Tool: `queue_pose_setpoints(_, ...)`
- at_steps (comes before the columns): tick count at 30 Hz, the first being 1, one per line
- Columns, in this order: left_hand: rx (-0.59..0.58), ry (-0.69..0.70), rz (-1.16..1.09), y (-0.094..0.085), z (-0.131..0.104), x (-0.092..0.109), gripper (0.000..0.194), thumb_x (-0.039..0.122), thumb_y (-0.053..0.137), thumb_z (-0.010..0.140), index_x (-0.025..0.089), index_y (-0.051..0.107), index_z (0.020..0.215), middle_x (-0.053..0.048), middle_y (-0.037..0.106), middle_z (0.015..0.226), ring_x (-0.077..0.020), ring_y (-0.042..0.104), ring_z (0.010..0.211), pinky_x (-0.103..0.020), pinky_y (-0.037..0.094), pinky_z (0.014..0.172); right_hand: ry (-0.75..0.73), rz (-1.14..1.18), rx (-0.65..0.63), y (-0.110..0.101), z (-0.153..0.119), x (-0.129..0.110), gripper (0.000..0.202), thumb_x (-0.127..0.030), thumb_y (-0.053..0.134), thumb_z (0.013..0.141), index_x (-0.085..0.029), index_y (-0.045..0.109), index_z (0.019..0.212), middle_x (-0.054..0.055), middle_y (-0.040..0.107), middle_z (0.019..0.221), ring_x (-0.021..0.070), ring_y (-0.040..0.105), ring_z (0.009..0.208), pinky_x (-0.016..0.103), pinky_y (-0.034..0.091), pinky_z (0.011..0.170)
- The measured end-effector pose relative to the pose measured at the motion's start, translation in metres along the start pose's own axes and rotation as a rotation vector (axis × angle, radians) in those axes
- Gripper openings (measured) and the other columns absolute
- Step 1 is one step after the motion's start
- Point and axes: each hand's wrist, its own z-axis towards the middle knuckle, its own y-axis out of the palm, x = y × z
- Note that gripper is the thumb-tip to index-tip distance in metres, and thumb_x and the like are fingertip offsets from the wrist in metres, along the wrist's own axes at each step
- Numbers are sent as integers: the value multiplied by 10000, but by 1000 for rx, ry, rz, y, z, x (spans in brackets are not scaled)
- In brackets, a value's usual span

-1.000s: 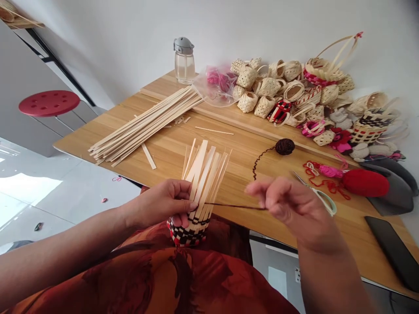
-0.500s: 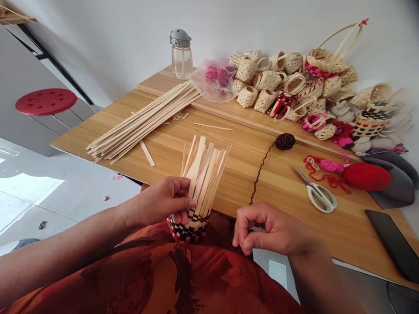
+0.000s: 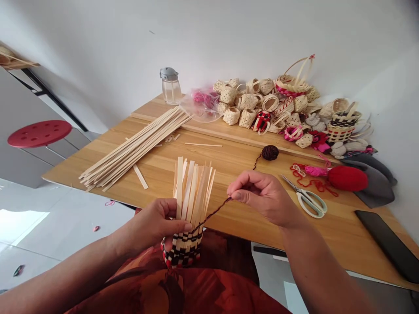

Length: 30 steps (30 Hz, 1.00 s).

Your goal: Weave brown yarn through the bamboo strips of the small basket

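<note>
My left hand grips the left side of a part-woven basket, its thumb pressed on the upright wooden strips. The basket's lower wall is a black, red and pale check, and it rests on my lap. My right hand pinches dark yarn between thumb and fingertips, to the right of the strips. That yarn runs taut from the basket's front to my fingers. A ball of dark yarn lies on the table behind my right hand.
On the wooden table lie a bundle of strips, scissors, red yarn and a black phone. Many small baskets are heaped by the wall, near a bottle. A red stool stands left.
My right hand has risen and now holds the yarn taut beside the strips. My left hand still grips the basket. The view has shifted, so the table items appear lower.
</note>
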Motion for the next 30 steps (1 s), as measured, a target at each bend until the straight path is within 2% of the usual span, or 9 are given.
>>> queue_pose_setpoints(4,-46,-3,-1,4,-3,0,332,385,813,770,153,661,952,-59,785,807,-54,522,367,-137,296,321,-131,-103,42,1,26,-9,276,-415,830,786,-166,712,792,1,653,706,106,494,606,242,386,552)
queue_pose_setpoints(8,-72,-15,-1,6,-5,2,347,427,783,802,162,642,975,-6,733,659,-43,487,336,-114,274,311,-223,-146,54,3,48,-10,358,-502,819,772,-163,701,766,-17,598,666,99,434,587,245,339,531)
queue_pose_setpoints(12,-83,-6,20,7,-5,3,332,420,783,805,163,640,959,18,700,624,-39,476,344,-107,285,312,-244,-158,57,9,60,-8,389,-543,789,786,-169,688,758,-43,521,614,90,371,558,244,288,503)
queue_pose_setpoints(16,-103,15,26,5,-4,4,303,379,806,783,170,629,913,47,654,564,-48,482,344,-111,275,310,-221,-257,137,14,62,-4,385,-537,790,786,-170,685,731,-45,518,594,88,370,545,248,286,499)
queue_pose_setpoints(19,-98,27,22,2,-2,2,312,401,802,789,172,627,907,55,631,535,-51,479,341,-118,270,312,-196,-288,224,15,58,-1,361,-503,791,798,-168,680,723,-38,554,598,91,410,542,246,318,503)
queue_pose_setpoints(22,-101,27,21,-2,-1,-1,338,435,784,814,168,632,953,46,648,554,-52,488,345,-122,290,316,-259,-281,323,15,45,3,305,-444,800,809,-176,683,720,-22,618,635,108,487,569,255,387,539)
queue_pose_setpoints(26,-92,27,28,-7,-1,-2,325,420,785,818,153,658,950,18,690,595,-54,513,361,-131,345,328,-364,-293,460,11,16,12,165,-328,811,822,-214,723,740,2,699,703,150,592,638,297,463,609)
queue_pose_setpoints(30,-50,3,44,-7,-4,2,323,418,806,799,150,682,931,-18,744,668,-69,567,405,-143,384,354,-426,-285,549,4,-17,29,102,-304,840,792,-264,749,770,7,711,725,180,603,651,336,469,595)
